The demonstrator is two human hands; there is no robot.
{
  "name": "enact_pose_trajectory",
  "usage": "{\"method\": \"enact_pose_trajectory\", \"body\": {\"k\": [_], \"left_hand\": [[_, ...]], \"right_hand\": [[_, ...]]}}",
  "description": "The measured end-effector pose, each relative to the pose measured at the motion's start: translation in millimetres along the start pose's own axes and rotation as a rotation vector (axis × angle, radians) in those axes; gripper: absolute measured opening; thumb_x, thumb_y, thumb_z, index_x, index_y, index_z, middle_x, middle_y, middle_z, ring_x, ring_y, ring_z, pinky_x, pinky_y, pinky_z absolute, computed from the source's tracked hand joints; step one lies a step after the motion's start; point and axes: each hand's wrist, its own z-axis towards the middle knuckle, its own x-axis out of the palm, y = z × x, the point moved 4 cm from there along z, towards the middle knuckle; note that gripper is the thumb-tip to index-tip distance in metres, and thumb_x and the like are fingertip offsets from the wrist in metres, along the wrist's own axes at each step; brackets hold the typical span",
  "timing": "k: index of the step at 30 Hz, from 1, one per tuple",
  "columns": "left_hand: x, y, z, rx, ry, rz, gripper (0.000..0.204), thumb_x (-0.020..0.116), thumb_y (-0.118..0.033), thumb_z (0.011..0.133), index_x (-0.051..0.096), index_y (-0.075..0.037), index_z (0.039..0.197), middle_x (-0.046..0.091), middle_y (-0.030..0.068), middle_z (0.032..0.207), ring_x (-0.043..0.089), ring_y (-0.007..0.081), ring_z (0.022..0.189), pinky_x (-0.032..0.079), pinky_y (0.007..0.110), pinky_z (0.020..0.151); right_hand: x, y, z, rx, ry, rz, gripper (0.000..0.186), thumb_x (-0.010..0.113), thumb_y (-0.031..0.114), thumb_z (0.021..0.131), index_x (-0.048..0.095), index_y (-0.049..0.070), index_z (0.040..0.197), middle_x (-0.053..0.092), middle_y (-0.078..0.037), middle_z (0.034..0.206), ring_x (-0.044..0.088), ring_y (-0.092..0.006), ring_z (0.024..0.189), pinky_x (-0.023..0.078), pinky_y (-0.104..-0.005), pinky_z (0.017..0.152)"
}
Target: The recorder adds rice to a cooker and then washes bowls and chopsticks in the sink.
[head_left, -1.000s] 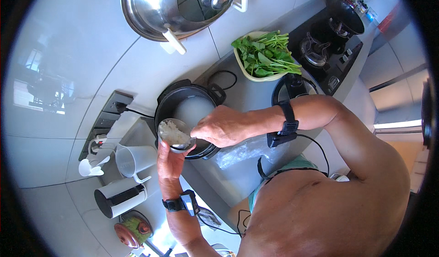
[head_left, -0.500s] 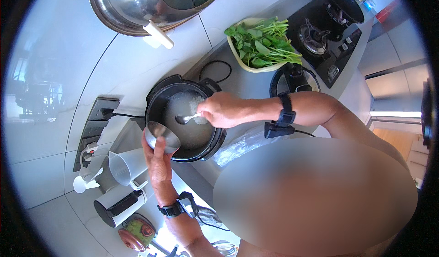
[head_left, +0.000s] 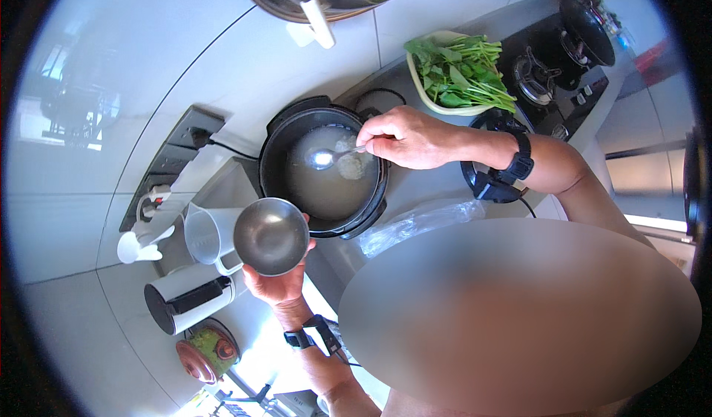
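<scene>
Left hand: I see this hand (head_left: pixel 276 287) below centre-left, wrapped under and around the steel bowl (head_left: pixel 271 237), gripping it just beside the pot's lower left.
Bowl: bare, shiny inside facing me.
Right hand: this one (head_left: pixel 411 139), right of centre, is closed on the handle of a spoon (head_left: pixel 325 159).
Spoon: its head is over the pot; whether it touches the liquid I can't tell.
Pot: black (head_left: pixel 277 169), mid-frame, holding cloudy liquid (head_left: pixel 319 194) and a pale lump (head_left: pixel 351 167) near the spoon.
Upper right: leafy greens (head_left: pixel 461 68) in a cream basin (head_left: pixel 417 91), near the stove (head_left: pixel 538 80).
Centre right: clear plastic (head_left: pixel 423 224) on the counter.
Lower left: jug (head_left: pixel 208 232), white-and-black kettle (head_left: pixel 194 298).
</scene>
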Motion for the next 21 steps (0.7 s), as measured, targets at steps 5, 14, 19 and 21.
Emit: {"method": "enact_pose_trajectory", "body": {"k": [5, 14, 19, 21], "left_hand": [[13.1, 1.4, -9.6, -0.003, 0.080, -0.041, 0.098, 0.081, -0.046, 0.078, 0.032, -0.012, 0.155, 0.026, 0.0287, 0.158, 0.032, 0.0605, 0.139, 0.053, 0.072, 0.092], [-10.2, -1.8, -27.5, -0.007, 0.019, 0.092, 0.111, 0.086, -0.037, 0.075, 0.021, -0.009, 0.160, 0.036, 0.0226, 0.153, 0.042, 0.0447, 0.139, 0.042, 0.069, 0.106], [-34.4, -7.8, -45.9, 0.096, -0.057, 0.324, 0.090, 0.078, -0.038, 0.081, 0.035, -0.009, 0.155, 0.040, 0.0194, 0.153, 0.041, 0.0412, 0.141, 0.030, 0.075, 0.110], [-22.1, -13.9, -58.7, 0.082, -0.098, 0.319, 0.090, 0.078, -0.038, 0.081, 0.036, -0.007, 0.154, 0.041, 0.0190, 0.153, 0.040, 0.0422, 0.141, 0.031, 0.072, 0.111]], "right_hand": [[4.9, 38.9, -6.5, -0.017, 0.091, 0.096, 0.021, 0.062, 0.014, 0.100, 0.070, 0.000, 0.113, 0.075, -0.015, 0.095, 0.070, -0.0222, 0.080, 0.053, -0.0341, 0.072], [3.2, 62.3, -15.2, -0.030, 0.133, 0.128, 0.022, 0.060, 0.014, 0.099, 0.070, -0.003, 0.108, 0.075, -0.016, 0.096, 0.072, -0.0233, 0.085, 0.055, -0.0350, 0.078], [10.8, 43.3, -17.7, -0.052, 0.075, 0.097, 0.021, 0.058, 0.013, 0.096, 0.071, 0.000, 0.107, 0.075, -0.018, 0.097, 0.074, -0.0292, 0.088, 0.056, -0.0403, 0.078], [-0.3, 22.0, -15.4, 0.071, 0.049, -0.176, 0.021, 0.058, 0.014, 0.094, 0.073, 0.005, 0.106, 0.074, -0.018, 0.094, 0.073, -0.0331, 0.086, 0.057, -0.0440, 0.078]]}}
